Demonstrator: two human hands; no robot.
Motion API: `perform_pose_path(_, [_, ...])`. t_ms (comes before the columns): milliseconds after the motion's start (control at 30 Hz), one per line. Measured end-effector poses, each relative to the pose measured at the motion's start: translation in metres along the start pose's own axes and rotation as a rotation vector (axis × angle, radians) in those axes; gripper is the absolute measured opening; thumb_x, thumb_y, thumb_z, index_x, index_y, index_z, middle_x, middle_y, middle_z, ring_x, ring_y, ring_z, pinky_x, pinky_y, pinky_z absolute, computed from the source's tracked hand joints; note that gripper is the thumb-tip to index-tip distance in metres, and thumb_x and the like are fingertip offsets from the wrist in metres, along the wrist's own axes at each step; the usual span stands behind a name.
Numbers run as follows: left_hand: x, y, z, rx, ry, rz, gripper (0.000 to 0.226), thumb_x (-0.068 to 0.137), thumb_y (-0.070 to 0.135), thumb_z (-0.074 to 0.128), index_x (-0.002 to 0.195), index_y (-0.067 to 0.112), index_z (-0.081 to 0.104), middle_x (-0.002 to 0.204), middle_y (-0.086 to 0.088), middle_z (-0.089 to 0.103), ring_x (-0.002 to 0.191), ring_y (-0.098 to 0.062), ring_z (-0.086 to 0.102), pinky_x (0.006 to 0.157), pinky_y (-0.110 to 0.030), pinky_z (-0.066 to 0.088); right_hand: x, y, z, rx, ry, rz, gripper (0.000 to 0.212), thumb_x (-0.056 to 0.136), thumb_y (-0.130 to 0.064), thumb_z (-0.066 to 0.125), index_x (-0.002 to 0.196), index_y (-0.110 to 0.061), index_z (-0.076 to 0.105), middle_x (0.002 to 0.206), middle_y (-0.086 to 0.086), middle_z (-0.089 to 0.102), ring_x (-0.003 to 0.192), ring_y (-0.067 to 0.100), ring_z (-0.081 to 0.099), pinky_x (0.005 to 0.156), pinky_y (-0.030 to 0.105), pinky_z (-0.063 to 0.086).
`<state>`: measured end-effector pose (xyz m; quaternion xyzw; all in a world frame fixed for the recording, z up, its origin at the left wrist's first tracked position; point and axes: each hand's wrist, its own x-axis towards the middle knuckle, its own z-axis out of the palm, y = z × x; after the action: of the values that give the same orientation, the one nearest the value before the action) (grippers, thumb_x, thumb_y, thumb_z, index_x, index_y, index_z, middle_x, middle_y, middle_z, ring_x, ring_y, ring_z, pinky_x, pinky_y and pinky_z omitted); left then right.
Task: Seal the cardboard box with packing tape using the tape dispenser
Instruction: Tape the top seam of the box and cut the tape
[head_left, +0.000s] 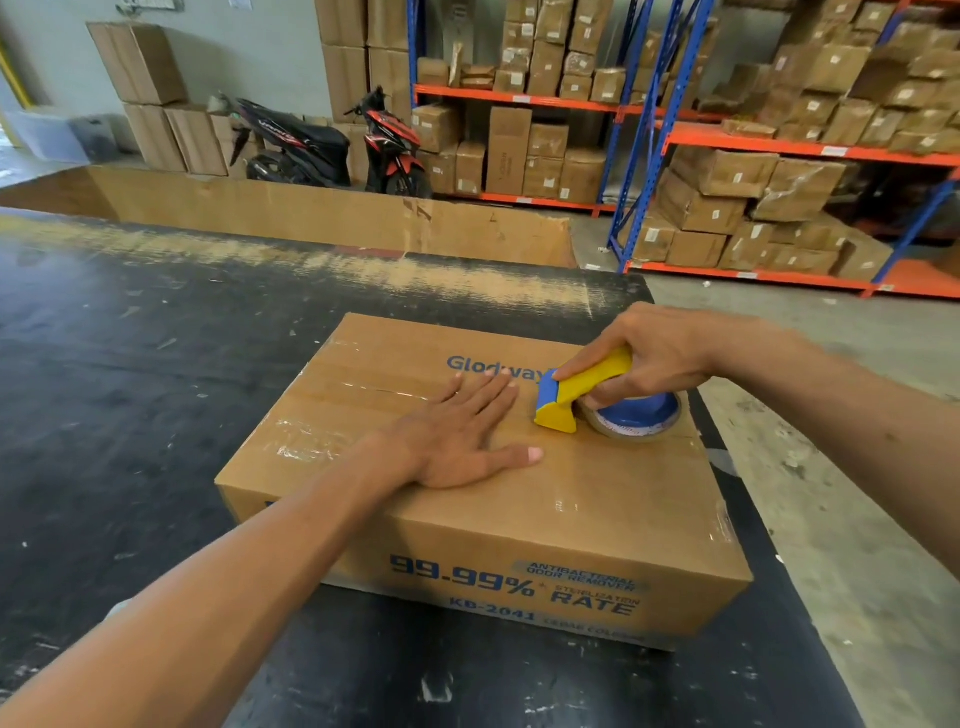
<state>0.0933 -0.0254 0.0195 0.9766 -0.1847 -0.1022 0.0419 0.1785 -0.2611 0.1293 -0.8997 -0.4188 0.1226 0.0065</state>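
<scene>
Head view: right hand (657, 358) grips tape dispenser (582, 397) on box (467, 519); left hand (457, 431) flat, open. Risk: dispenser drifts off seam, tape wrinkles.

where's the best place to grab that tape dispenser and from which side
By the yellow handle of the tape dispenser, from above and the right, as the right hand does: the handle slopes up clear of the roll, with the blade end facing the left hand.

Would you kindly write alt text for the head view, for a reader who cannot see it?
The right hand presses a yellow tape dispenser onto a closed cardboard box, while the left hand lies flat on the lid beside it. The box sits on a black table in a warehouse.
</scene>
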Motion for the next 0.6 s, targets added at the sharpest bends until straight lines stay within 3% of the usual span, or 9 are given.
perform_pose_path(200, [-0.002, -0.003, -0.002, 0.015, -0.002, 0.021, 0.095, 0.088, 0.081, 0.015, 0.158, 0.023, -0.013, 0.166, 0.004, -0.019, 0.150, -0.007, -0.021, 0.123, -0.037, -0.013, -0.065, 0.041, -0.001, 0.095, 0.005, 0.126, 0.047, 0.071, -0.070, 0.063, 0.117, -0.069, 0.054, 0.101, -0.030, 0.055, 0.088, 0.003, 0.054, 0.070, 0.020, 0.036])
perform_pose_path(367, [0.001, 0.004, -0.010, 0.087, -0.031, -0.017, 0.101, 0.085, 0.085, 0.013, 0.159, 0.020, -0.010, 0.167, 0.000, -0.016, 0.152, -0.012, -0.016, 0.124, -0.042, -0.010, -0.090, 0.055, 0.017, 0.075, 0.025, 0.184, 0.044, 0.081, -0.054, 0.071, 0.121, -0.065, 0.055, 0.086, -0.028, 0.049, 0.082, -0.002, 0.051, 0.068, 0.017, 0.033])
perform_pose_path(467, [0.006, 0.034, -0.016, 0.170, 0.002, -0.051, 0.119, 0.074, 0.095, 0.011, 0.159, 0.013, -0.008, 0.166, -0.008, -0.017, 0.153, -0.022, -0.017, 0.123, -0.048, -0.010, -0.088, 0.055, 0.015, 0.071, 0.019, 0.180, 0.044, 0.082, -0.052, 0.071, 0.122, -0.062, 0.056, 0.083, -0.030, 0.049, 0.081, -0.006, 0.051, 0.067, 0.017, 0.034])
perform_pose_path(600, [0.021, 0.104, -0.005, -0.043, 0.038, 0.056, 0.131, 0.067, 0.101, 0.022, 0.157, 0.014, -0.015, 0.165, -0.008, -0.023, 0.152, -0.023, -0.021, 0.123, -0.051, -0.009, -0.089, 0.058, 0.016, 0.045, 0.032, 0.155, 0.045, 0.082, -0.056, 0.069, 0.124, -0.063, 0.055, 0.084, -0.028, 0.048, 0.082, -0.006, 0.049, 0.069, 0.017, 0.033])
